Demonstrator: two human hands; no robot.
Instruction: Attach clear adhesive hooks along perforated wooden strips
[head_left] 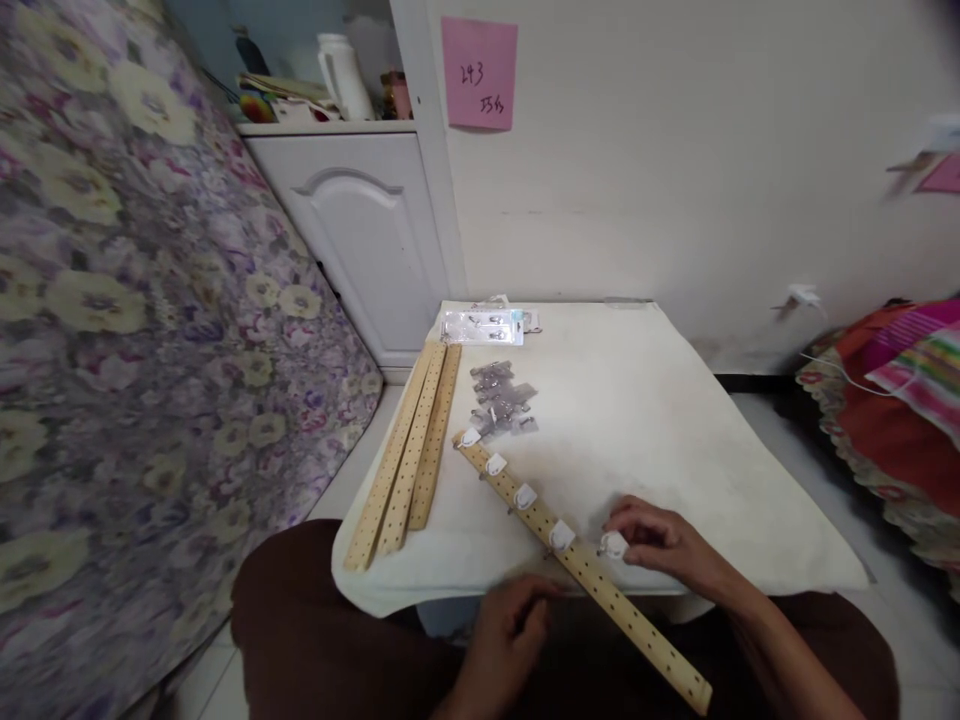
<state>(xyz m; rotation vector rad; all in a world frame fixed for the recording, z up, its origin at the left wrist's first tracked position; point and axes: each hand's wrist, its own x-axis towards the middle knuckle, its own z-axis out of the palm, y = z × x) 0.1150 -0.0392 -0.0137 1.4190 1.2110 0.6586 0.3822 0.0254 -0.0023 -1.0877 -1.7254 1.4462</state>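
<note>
A long wooden strip with rows of holes (600, 590) lies slantwise across the near edge of the white table (660, 420). Several white clips sit on its upper half. My right hand (660, 545) rests just right of the strip and pinches another white clip (613, 545) between its fingertips. My left hand (514, 620) is at the table's near edge, fingers curled beside the strip and touching its lower side. Whether it grips the strip I cannot tell.
Two more holed wooden strips (409, 460) lie side by side along the table's left edge. A pile of small clear bags (501, 398) and a blister pack (481, 326) sit at the back. A flowered mattress (135, 330) stands left, a white cabinet (367, 230) behind, bright bedding (900, 400) right.
</note>
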